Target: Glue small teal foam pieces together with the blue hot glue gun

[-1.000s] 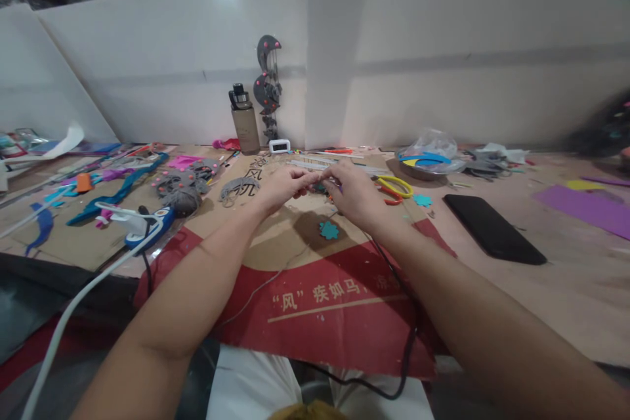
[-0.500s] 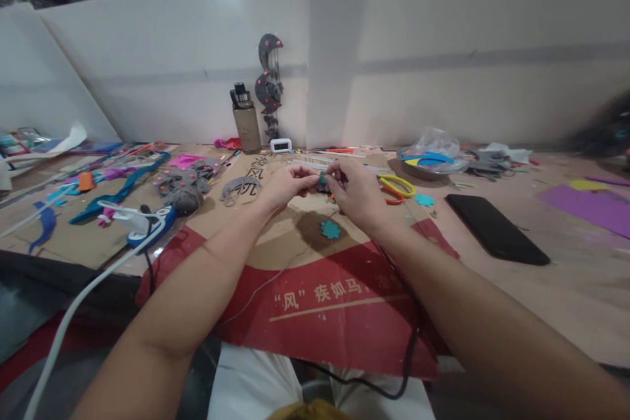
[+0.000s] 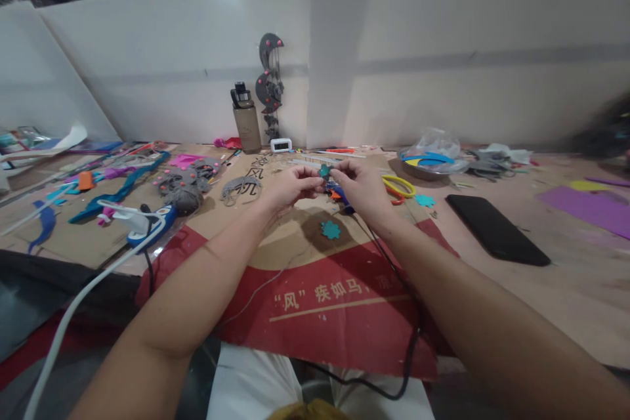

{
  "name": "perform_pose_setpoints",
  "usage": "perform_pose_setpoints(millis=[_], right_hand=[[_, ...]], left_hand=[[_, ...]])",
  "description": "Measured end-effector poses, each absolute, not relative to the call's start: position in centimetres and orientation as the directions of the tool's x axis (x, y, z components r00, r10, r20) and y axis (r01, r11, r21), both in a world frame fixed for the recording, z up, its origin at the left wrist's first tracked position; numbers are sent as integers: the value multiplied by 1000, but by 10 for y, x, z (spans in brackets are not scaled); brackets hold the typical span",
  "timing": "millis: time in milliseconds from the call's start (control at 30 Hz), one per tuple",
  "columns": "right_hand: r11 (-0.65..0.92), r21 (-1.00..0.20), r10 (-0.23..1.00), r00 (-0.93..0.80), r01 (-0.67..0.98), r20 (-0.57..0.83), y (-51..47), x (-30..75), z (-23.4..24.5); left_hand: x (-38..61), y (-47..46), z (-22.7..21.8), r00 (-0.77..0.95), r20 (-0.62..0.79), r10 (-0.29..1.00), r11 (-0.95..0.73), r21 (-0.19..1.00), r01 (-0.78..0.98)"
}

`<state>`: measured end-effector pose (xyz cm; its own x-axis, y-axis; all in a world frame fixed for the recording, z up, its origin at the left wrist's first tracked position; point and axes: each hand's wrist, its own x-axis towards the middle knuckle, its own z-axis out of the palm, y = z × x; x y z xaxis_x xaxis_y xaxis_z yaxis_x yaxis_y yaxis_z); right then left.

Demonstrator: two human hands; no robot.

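left hand [image 3: 289, 186]: fingers pinch small teal piece [image 3: 323, 172] | right hand [image 3: 363, 190]: fingers pinch its other side (likely to steady it) | piece held above the cardboard sheet [image 3: 295, 243] on the desk [image 3: 566, 289] | teal flower cutout [image 3: 331, 230] lies just below

A small teal cutout [image 3: 323, 172], flat and thin with a lobed outline, is pinched at its edges between the fingertips of the left hand [image 3: 290, 185] and the right hand [image 3: 361, 189]. It is held up off the cardboard [image 3: 295, 236]; finer detail is too small to tell.
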<state>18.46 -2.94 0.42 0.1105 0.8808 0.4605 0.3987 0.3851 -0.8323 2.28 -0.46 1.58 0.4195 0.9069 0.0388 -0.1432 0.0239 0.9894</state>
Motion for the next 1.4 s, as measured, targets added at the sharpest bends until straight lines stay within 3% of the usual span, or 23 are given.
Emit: perform_pose_setpoints(millis=[267,533,767,933,1067,1167,1267,1400], right_hand=[[467,-672,813,19,574,581,-37,182,8],[494,-620,778,8,610,628,-37,181,3],[517,-643,825,-130,565,549,-42,176,8],[298,-594,885,16,747,465,-35,192,10],[-6,-306,978,71,952,198,-25,210,4],[-21,-176,1000,21,984,-3,-19,213,-7],[-24,-210,1000,20,977,-24,-18,208,-17],[-74,-371,994,99,926,49,-18,202,-25]], left_hand=[[19,-2,16,429,178,885,-213,977,33],[20,-2,16,341,99,935,-57,990,-132],[17,4,16,247,149,958,-78,958,-274],[6,12,19,152,158,976,-88,917,-388],[0,17,22,80,96,992,-53,900,-432],[-3,18,22,75,77,994,-35,893,-448],[-3,19,21,77,56,996,-14,888,-461],[-1,19,19,52,59,997,-27,873,-486]])
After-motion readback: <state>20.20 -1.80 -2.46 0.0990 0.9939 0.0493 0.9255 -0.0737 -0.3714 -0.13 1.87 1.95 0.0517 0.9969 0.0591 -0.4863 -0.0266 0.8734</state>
